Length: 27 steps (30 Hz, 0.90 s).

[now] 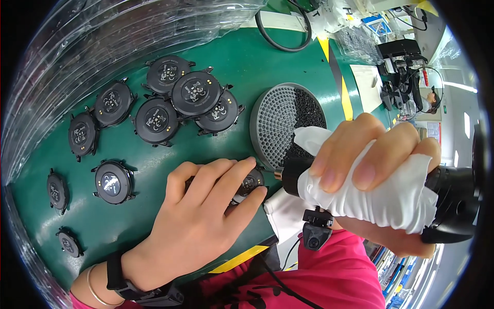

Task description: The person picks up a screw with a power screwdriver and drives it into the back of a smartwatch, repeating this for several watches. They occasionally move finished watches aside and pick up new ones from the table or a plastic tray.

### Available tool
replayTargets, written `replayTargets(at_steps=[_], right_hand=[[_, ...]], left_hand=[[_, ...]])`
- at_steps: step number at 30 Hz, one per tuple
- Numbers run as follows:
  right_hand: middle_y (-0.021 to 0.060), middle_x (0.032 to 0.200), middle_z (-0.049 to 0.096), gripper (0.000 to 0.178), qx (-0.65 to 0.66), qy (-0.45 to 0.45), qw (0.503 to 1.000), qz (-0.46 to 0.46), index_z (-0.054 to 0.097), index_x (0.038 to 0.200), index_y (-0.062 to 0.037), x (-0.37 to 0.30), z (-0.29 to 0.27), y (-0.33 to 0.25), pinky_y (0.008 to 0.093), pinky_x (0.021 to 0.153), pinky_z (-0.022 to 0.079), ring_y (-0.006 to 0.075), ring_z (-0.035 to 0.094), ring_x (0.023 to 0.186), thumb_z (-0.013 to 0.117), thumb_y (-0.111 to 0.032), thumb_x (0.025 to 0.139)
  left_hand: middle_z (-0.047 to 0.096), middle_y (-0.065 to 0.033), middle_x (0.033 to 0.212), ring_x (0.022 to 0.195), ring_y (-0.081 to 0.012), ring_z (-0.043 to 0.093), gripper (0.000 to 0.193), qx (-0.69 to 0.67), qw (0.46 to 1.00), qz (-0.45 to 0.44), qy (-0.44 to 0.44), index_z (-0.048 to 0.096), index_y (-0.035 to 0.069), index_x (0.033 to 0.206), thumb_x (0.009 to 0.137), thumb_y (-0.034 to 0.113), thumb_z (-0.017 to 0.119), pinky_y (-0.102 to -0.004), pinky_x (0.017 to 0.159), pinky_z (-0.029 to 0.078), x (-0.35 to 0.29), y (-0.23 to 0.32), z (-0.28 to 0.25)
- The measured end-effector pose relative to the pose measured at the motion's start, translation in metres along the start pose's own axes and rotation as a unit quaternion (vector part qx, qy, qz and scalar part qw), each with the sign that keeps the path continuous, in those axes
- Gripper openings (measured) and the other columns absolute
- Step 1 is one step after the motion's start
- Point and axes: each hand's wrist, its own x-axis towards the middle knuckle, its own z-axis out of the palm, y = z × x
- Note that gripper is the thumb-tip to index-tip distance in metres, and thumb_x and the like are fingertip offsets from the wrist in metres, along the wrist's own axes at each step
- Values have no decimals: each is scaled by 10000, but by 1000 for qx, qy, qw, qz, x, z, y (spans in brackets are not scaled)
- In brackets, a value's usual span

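Our right hand [381,157] is wrapped round a black driver [296,177] sheathed in white cloth [370,201]; our left hand [206,206] pinches one watch case [250,184] on the green table [154,216], beside the driver's tip. We judge that case unfinished; whether the others are done, we cannot tell. We count nine other cases [113,182], backs up, one round tray [275,121] and uncountable small black screws [309,105].

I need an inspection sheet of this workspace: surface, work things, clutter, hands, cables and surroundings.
Surface: green tabletop; striped tape toward its right side.
Work things: nine loose watch bodies, some overlapping; round grey tray, partly covered with black screws.
Clutter: crumpled clear plastic, far right.
Hands: left hand, fingers around another watch body; right hand grips a white-wrapped black driver.
Cables: black loop, far side.
Surroundings: stacked clear plastic trays, left.
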Motion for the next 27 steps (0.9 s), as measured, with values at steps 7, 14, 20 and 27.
replayTargets(at_steps=[7, 14, 20, 27], right_hand=[[128, 1016, 576, 751, 19, 16, 1000, 3, 478, 1187, 31, 3, -2, 1, 379, 604, 528, 257, 590, 736, 656, -638, 895], [127, 1001, 576, 719, 38, 33, 999, 2, 487, 1169, 20, 1, 7, 4, 368, 591, 524, 252, 589, 728, 667, -620, 895], [126, 989, 576, 691, 54, 48, 997, 11, 495, 1153, 11, 6, 4, 14, 358, 580, 521, 247, 589, 722, 677, -604, 895], [125, 974, 576, 659, 73, 66, 995, 21, 504, 1134, 0, -1, 12, 7, 347, 568, 516, 242, 588, 715, 689, -585, 894]], left_hand=[[621, -106, 1268, 1090, -246, 589, 295, -5, 1000, -10, 6, 718, 114, 1065, 775, 154, 685, -415, 906, 386, 0, 2, 2], [623, -103, 1306, 1099, -247, 592, 347, -15, 999, -27, 12, 733, 143, 1089, 749, 143, 668, -414, 909, 369, 0, 4, 3], [626, -105, 1261, 1098, -242, 583, 284, -8, 1000, -10, 20, 719, 114, 1054, 776, 160, 678, -415, 918, 389, 0, 2, 2], [620, -113, 1311, 1091, -251, 587, 300, -34, 999, -31, 17, 729, 122, 1060, 766, 136, 669, -418, 916, 362, -1, 4, 4]])
